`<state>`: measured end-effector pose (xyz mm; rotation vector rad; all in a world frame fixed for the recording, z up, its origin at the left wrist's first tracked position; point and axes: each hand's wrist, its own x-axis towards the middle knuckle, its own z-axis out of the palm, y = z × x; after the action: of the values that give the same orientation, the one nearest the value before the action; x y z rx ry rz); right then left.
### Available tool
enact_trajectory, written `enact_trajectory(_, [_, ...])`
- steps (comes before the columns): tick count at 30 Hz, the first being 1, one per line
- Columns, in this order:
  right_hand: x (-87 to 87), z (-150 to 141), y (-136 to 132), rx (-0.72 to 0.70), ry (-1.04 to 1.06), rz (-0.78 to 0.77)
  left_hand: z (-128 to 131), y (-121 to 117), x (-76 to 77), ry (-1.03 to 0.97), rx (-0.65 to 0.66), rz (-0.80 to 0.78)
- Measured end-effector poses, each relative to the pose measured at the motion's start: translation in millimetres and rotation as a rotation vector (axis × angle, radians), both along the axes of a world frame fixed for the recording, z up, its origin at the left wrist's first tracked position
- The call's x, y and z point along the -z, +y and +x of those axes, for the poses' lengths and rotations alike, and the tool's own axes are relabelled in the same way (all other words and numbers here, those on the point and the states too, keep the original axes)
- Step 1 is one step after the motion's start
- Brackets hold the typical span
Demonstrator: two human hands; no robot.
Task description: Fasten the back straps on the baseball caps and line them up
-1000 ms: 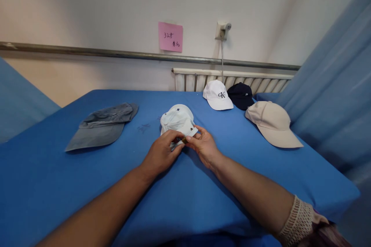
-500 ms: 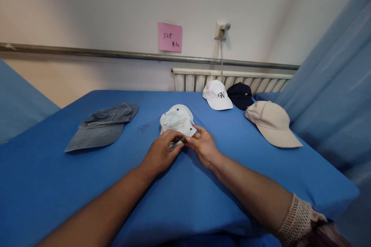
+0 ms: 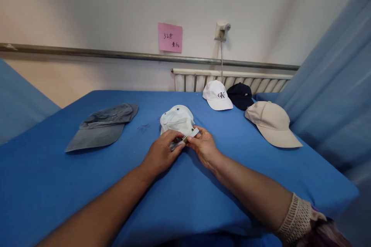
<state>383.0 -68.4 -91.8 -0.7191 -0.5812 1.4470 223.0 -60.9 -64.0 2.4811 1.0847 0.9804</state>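
"Pale cap (image 3: 179, 121): where is it placed?"

"It is set near the middle of the blue tabletop (image 3: 197, 200), directly in front of the person. A small dark mark is shown on the far part of its crown, and its strap (image 3: 194, 133) and buckle (image 3: 186, 139) are turned to the near side."

"How is it held?"

"By both hands. The left grip (image 3: 160, 152) is nearly closed, with the near edge of the cap pinched between thumb and fingers just beside the buckle. The right grip (image 3: 204, 147) is pinched on the strap, with the thumb laid by the buckle and the fingers tucked behind."

"Can the pressure be judged?"

"No; the fingertips are partly hidden, so how firmly anything is squeezed cannot be told."

"What is seen to the left?"

"A grey cap (image 3: 101, 129), well apart from the pale one, with its brim pointed to the near left."

"And to the right?"

"Three more. A white cap (image 3: 217, 95), marked with dark letters, is placed towards the far edge. A navy cap (image 3: 240, 95) is set just beside it. Nearer, a beige cap (image 3: 272, 121) is laid with its brim turned to the near right."

"And beyond?"

"A radiator (image 3: 189, 82) is seen behind the far edge. A pink note (image 3: 170, 38) is stuck to the wall above a metal rail (image 3: 116, 54), and a socket (image 3: 220, 31) is fixed to its right."
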Motion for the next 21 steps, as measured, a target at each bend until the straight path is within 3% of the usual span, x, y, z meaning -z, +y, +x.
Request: enact_trajectory(21, [-0.1,-1.7,-1.1,0.021,-0.096,0.065,5.9,-7.7,-4.2,0.072,0.021,0.06])
